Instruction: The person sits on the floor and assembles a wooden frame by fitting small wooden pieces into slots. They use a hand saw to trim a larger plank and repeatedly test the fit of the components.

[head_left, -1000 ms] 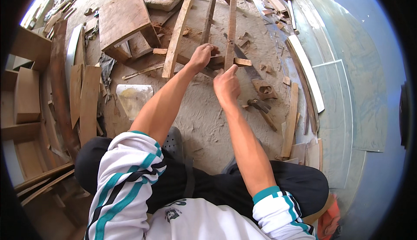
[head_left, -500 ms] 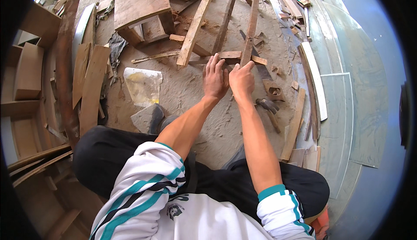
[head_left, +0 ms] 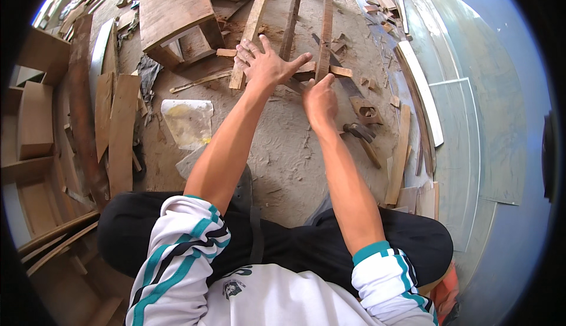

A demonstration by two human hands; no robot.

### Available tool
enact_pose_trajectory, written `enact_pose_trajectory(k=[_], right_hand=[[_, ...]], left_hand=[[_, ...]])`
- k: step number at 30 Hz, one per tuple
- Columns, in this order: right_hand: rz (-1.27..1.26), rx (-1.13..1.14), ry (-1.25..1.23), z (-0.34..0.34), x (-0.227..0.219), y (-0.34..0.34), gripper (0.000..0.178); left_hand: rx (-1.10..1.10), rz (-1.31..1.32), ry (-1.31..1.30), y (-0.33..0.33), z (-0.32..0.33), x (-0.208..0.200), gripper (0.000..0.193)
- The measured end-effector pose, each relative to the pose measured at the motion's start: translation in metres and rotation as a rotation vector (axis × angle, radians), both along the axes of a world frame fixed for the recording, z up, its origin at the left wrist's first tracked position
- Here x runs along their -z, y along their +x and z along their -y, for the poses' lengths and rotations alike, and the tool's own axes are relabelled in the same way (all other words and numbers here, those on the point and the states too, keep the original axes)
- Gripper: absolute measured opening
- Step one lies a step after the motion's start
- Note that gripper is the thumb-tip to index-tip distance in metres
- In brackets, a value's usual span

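We sit on the sandy floor with both arms stretched toward a frame of wooden slats lying flat ahead of us. Our left hand is spread wide, fingers splayed, palm resting on the crosspiece where it meets the middle slat. It presses rather than grips. Our right hand is curled just beside it, thumb raised against the right slat; we cannot tell whether it pinches anything, since the fingers are tucked under.

A hammer lies on the floor just right of our right wrist, unheld, with a small cut-out block near it. A low stool stands well to the left, and planks are stacked along the left edge.

The risk, we judge, is in the joint: the frame rests on loose sand, so uneven pressure from the flat hand could let a slat slide or twist out of line. Fingers lying so close to the joint could also get pinched or struck, and the rough wood may give splinters.
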State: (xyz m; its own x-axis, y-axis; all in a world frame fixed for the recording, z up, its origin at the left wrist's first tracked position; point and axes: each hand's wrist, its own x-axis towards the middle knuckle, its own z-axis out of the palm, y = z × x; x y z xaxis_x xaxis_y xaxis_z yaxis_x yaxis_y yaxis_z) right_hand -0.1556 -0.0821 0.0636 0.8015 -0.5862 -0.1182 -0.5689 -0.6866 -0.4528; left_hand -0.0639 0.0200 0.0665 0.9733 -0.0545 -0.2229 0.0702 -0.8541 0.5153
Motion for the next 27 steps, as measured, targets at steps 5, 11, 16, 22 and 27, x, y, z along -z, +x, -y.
enact_pose_trajectory(k=[5,11,16,22,27], right_hand=[[-0.013,0.009,0.038,-0.004,-0.004,0.004,0.038],[0.002,0.005,0.045,0.002,0.002,0.000,0.038],[0.074,0.006,0.138,0.005,0.003,-0.001,0.035],[0.062,0.034,0.260,0.010,0.000,-0.002,0.043],[0.112,-0.035,0.444,0.022,0.010,-0.005,0.062]], left_hand=[[0.029,-0.016,0.107,0.001,0.011,0.002,0.154],[0.071,-0.064,0.132,0.001,0.028,0.003,0.142],[0.393,-0.024,-0.347,0.005,0.057,0.015,0.106],[0.311,-0.079,-0.349,0.014,0.079,0.024,0.080],[0.305,-0.063,-0.400,0.021,0.079,0.046,0.067]])
